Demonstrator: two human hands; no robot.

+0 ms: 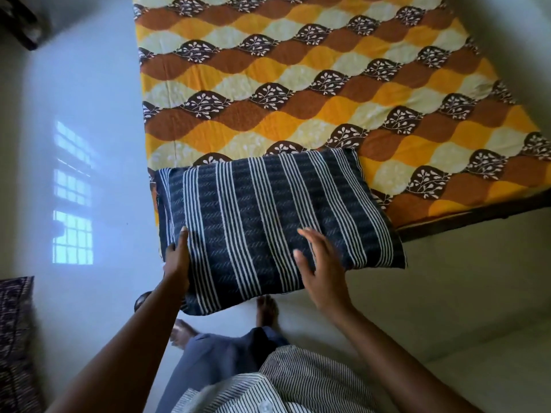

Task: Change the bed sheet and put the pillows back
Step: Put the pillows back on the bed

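Left hand (177, 257) grips the 9 o'clock edge of the pillow (268, 216), fingers curled round it. Right hand (322, 272) lies flat on top, fingers spread, clasping nothing. The pillow overhangs the bed's near corner above the patterned bed sheet (298, 84), which appears already laid. Step in hand: returning pillows. The long axis runs roughly 9 to 3 o'clock. The next move probably calls for shifting it toward 1 o'clock, fully onto the mattress.

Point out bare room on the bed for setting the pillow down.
Nearly all the sheet is bare: everything past the pillow, out to the far and right edges. Crowded only at the near left corner, where the pillow overhangs, left hand gripping it, right hand open over it.
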